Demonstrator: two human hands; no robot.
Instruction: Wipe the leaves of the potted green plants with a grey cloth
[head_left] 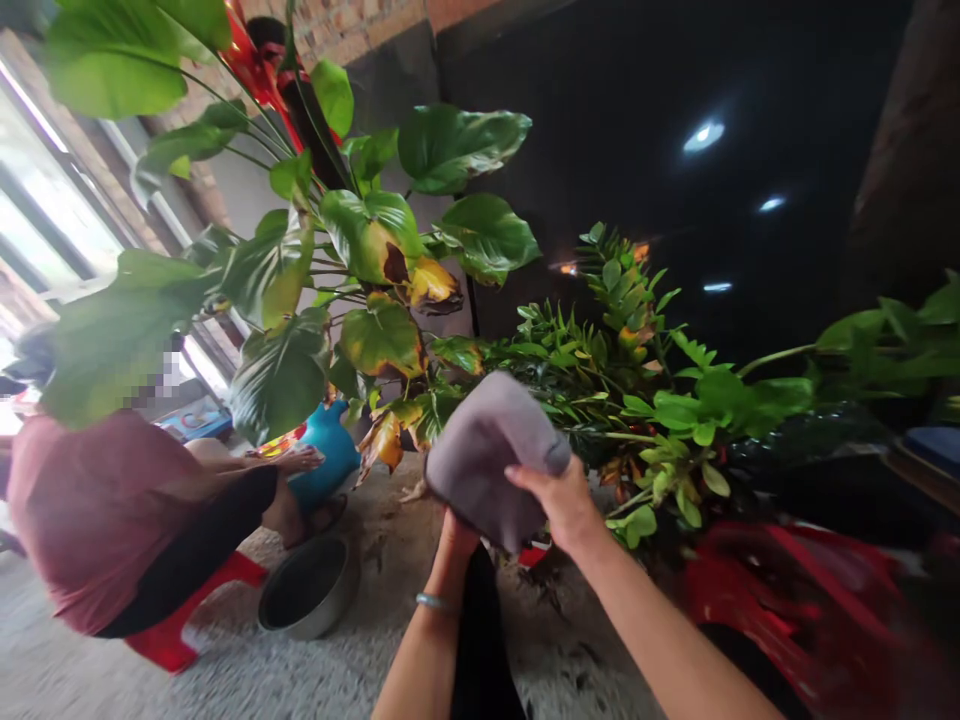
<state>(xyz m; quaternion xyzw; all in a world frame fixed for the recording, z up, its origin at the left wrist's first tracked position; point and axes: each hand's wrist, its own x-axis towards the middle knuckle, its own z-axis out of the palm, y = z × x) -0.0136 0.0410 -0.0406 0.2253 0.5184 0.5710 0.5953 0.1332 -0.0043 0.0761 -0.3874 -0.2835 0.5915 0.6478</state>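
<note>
A big-leaved plant (330, 260) rises above and to the left of both hands. A person in a red shirt (97, 510) crouches far left, with a metal bowl (307, 590) lower left of the hands. The grey cloth (491, 450) sits bunched between them: the right hand (562, 500) grips its right edge, and the left hand (456, 535) holds it from beneath, mostly hidden.

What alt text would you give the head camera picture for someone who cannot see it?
Two hands, the left hand and right hand, hold up a grey cloth before leafy potted plants. Another person crouches left, near a metal bowl.
</note>
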